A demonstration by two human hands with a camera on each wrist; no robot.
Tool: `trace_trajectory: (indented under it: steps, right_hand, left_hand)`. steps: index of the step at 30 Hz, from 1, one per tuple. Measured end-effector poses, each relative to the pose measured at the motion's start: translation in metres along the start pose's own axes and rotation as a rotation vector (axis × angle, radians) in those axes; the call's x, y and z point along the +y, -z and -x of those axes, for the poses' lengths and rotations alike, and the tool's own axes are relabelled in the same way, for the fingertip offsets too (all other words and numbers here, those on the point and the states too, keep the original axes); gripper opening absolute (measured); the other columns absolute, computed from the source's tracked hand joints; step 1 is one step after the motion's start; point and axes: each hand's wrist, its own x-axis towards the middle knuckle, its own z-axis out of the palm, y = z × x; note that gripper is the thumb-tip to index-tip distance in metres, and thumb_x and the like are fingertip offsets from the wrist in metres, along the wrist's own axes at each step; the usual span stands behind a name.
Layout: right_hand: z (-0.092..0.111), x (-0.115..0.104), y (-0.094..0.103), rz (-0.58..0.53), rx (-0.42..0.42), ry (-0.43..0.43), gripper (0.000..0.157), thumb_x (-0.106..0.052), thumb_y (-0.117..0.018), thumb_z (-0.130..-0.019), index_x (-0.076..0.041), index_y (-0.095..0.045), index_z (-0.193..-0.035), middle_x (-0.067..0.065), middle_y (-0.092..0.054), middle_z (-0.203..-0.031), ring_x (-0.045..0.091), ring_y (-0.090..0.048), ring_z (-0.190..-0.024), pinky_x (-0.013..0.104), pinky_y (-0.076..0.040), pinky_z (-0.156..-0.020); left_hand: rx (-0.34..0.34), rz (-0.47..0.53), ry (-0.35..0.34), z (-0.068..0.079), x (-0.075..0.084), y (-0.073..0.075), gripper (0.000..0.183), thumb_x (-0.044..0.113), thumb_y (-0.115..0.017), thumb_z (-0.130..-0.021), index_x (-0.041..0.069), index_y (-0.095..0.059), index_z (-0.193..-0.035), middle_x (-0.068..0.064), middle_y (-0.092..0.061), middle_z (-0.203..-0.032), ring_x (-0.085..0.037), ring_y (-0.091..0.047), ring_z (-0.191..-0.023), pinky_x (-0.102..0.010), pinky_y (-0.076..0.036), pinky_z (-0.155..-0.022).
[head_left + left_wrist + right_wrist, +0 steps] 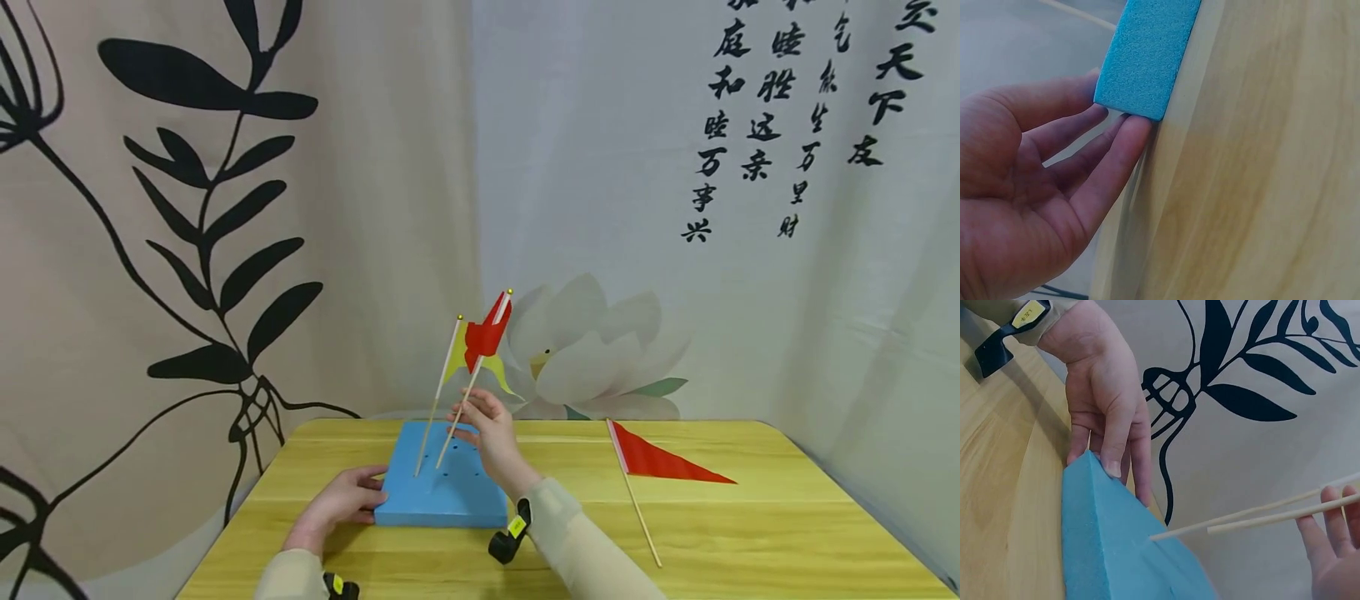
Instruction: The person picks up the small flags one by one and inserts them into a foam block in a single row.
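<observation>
A blue foam block with several small holes in its top lies on the table. My left hand holds its left side; in the right wrist view the thumb rests on the top face and fingers reach round the edge. A yellow flag stands in the block, its stick leaning slightly. My right hand pinches the wooden stick of a red flag. That stick's lower end hangs over the block, beside the yellow flag's stick. The red cloth partly hides the yellow one.
Another red flag, a triangular one, lies on the wooden table to the right. Behind the table hangs a curtain with printed plants and writing. The block sits near the table's far edge.
</observation>
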Motion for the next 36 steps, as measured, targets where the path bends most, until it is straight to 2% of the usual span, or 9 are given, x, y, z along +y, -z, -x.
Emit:
trace_trajectory:
  steps: [5, 12, 16, 21, 24, 28, 32, 36]
  right_hand:
    - [-0.007, 0.006, 0.004, 0.005, 0.032, -0.002, 0.026, -0.011, -0.052, -0.089, -0.004, -0.052, -0.113, 0.020, -0.054, -0.101, 0.048, -0.045, -0.102, 0.048, -0.044, -0.079]
    - [-0.013, 0.012, 0.011, 0.010, 0.061, 0.011, 0.024, -0.011, -0.053, -0.089, -0.005, -0.052, -0.112, 0.024, -0.052, -0.104, 0.043, -0.049, -0.099, 0.051, -0.040, -0.082]
    - [-0.015, 0.015, 0.014, 0.026, 0.067, 0.012, 0.024, -0.011, -0.054, -0.088, -0.005, -0.053, -0.111, 0.021, -0.054, -0.102, 0.039, -0.052, -0.097, 0.050, -0.041, -0.082]
    - [-0.017, 0.017, 0.015, 0.057, 0.087, -0.003, 0.022, -0.009, -0.054, -0.088, -0.006, -0.053, -0.109, 0.026, -0.052, -0.104, 0.027, -0.059, -0.087, 0.052, -0.040, -0.082]
    - [-0.018, 0.019, 0.016, 0.078, 0.097, -0.004, 0.021, -0.009, -0.054, -0.088, -0.006, -0.054, -0.108, 0.026, -0.053, -0.104, 0.036, -0.056, -0.092, 0.053, -0.040, -0.081]
    - [-0.019, 0.023, 0.019, 0.110, 0.115, -0.017, 0.023, -0.010, -0.056, -0.087, -0.004, -0.053, -0.109, 0.011, -0.060, -0.094, 0.043, -0.050, -0.098, 0.053, -0.041, -0.080]
    - [-0.020, 0.027, 0.020, 0.130, 0.135, -0.051, 0.028, -0.010, -0.056, -0.087, 0.000, -0.048, -0.112, 0.007, -0.060, -0.094, 0.036, -0.055, -0.094, 0.052, -0.041, -0.080]
    - [-0.021, 0.031, 0.020, 0.133, 0.139, -0.065, 0.029, -0.009, -0.054, -0.087, 0.002, -0.046, -0.113, 0.007, -0.059, -0.094, 0.037, -0.055, -0.095, 0.053, -0.041, -0.080]
  left_hand:
    - [0.016, -0.019, -0.001, -0.004, 0.002, -0.001, 0.059, 0.008, -0.062, -0.081, -0.004, -0.036, -0.131, -0.020, -0.051, -0.109, -0.022, -0.058, -0.078, -0.037, -0.049, -0.062]
    - [-0.008, -0.014, -0.016, -0.008, 0.005, -0.001, 0.060, 0.008, -0.063, -0.081, -0.005, -0.034, -0.132, -0.022, -0.050, -0.111, -0.023, -0.059, -0.079, -0.038, -0.049, -0.063]
    - [-0.006, -0.018, -0.012, -0.011, 0.006, -0.001, 0.060, 0.008, -0.063, -0.081, -0.005, -0.035, -0.132, -0.021, -0.050, -0.110, -0.022, -0.059, -0.078, -0.038, -0.049, -0.063]
    - [0.005, -0.026, -0.003, -0.015, 0.006, 0.000, 0.059, 0.009, -0.063, -0.081, -0.004, -0.036, -0.132, -0.021, -0.050, -0.111, -0.022, -0.058, -0.078, -0.037, -0.049, -0.062]
    - [0.013, -0.027, 0.001, -0.016, 0.006, 0.001, 0.059, 0.009, -0.063, -0.081, -0.003, -0.036, -0.131, -0.020, -0.050, -0.110, -0.022, -0.058, -0.078, -0.037, -0.049, -0.062]
    - [0.014, -0.026, 0.003, -0.017, 0.005, 0.003, 0.059, 0.008, -0.063, -0.080, -0.004, -0.036, -0.131, -0.020, -0.050, -0.111, -0.021, -0.058, -0.078, -0.037, -0.049, -0.062]
    - [0.003, -0.020, 0.001, -0.018, 0.004, 0.006, 0.060, 0.009, -0.063, -0.080, -0.004, -0.036, -0.132, -0.021, -0.050, -0.111, -0.022, -0.058, -0.080, -0.038, -0.049, -0.063]
    - [-0.009, -0.007, 0.001, -0.018, 0.002, 0.007, 0.060, 0.009, -0.063, -0.081, -0.004, -0.034, -0.132, -0.020, -0.050, -0.109, -0.023, -0.059, -0.080, -0.038, -0.049, -0.064]
